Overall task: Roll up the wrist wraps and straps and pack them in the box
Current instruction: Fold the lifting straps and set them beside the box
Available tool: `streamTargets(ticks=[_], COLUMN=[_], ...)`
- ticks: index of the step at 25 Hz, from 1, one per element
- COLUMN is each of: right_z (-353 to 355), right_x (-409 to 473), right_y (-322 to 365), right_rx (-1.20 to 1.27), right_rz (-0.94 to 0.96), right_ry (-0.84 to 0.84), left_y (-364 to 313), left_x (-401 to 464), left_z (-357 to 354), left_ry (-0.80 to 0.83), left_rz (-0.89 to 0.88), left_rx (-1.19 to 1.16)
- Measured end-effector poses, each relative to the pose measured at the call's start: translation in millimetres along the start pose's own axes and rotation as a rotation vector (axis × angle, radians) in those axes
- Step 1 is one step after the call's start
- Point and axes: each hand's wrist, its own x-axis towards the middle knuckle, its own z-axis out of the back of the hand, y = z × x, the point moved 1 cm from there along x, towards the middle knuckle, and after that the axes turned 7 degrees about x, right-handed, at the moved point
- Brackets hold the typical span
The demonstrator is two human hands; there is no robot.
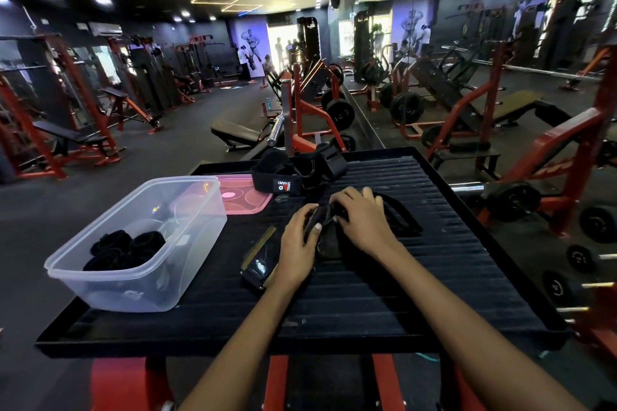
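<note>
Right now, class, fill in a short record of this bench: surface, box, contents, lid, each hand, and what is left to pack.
surface: black ribbed tray
box: clear plastic box, near left corner, open
contents: rolled black wraps, count unclear
lid: pink lid, flat behind the box
left hand: left hand on a black strap, mid-tray
right hand: right hand on the same strap
left to pack: loose wrap under the left wrist; strap pile at the far edge

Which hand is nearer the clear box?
Left. The left hand works just right of the box; the right hand lies farther right, beyond the left.
</note>
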Motion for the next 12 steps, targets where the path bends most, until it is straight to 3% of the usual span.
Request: streamTargets(ticks=[6, 12], right_z=[1.8, -19.9], right_x=[2.3, 20.6], right_y=[0.7, 6.4], right_rx=[0.079, -0.081], right_rz=[-0.101, -0.166], right_ry=[-0.335, -0.082], left_y=[-3.6, -6.1], left_x=[-1.9, -2.4], left_z=[1.2, -2.2], left_ry=[0.069, 0.046], left_rz=[-0.016, -0.008], left_rx=[0.036, 0.050])
